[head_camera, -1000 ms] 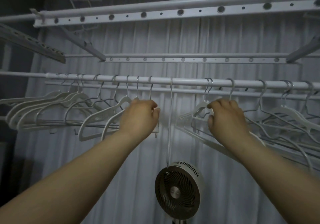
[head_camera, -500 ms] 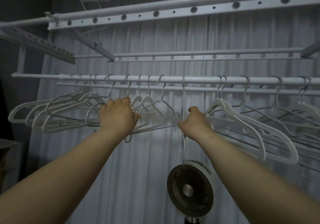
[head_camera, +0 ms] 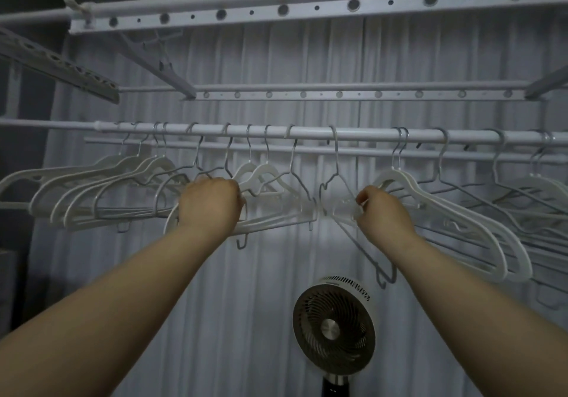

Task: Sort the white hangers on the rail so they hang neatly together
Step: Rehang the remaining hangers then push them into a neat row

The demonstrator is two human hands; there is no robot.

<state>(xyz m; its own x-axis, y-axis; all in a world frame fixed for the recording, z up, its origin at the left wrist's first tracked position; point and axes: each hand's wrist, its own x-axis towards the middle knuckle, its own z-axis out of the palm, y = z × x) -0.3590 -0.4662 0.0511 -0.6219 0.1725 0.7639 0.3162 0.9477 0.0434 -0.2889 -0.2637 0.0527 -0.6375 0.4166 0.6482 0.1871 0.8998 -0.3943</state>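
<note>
Two hands among white hangers on a horizontal rail.

Left hand [head_camera: 210, 204] is closed on hanger shoulders in the left bunch [head_camera: 101, 187]; right hand [head_camera: 382, 209] pinches a blurred hanger [head_camera: 344, 206]. Hangers hang hook-up from the rail [head_camera: 353, 134], arms splaying sideways; the right group [head_camera: 455, 212] is cut off. Beyond, a fan [head_camera: 334, 329].

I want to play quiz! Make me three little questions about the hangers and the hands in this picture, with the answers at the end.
1. True or false: the fan sits higher than the rail.
2. Which hand grips the hangers bunched toward the left end of the rail: A) left hand B) right hand?
3. Fill in: behind the rail hangs a pale ____.

Key
1. False; the fan is below it, low between the arms.
2. A; the left hand is closed on white hangers, while the right hand pinches a wire hanger.
3. Curtain.
</note>
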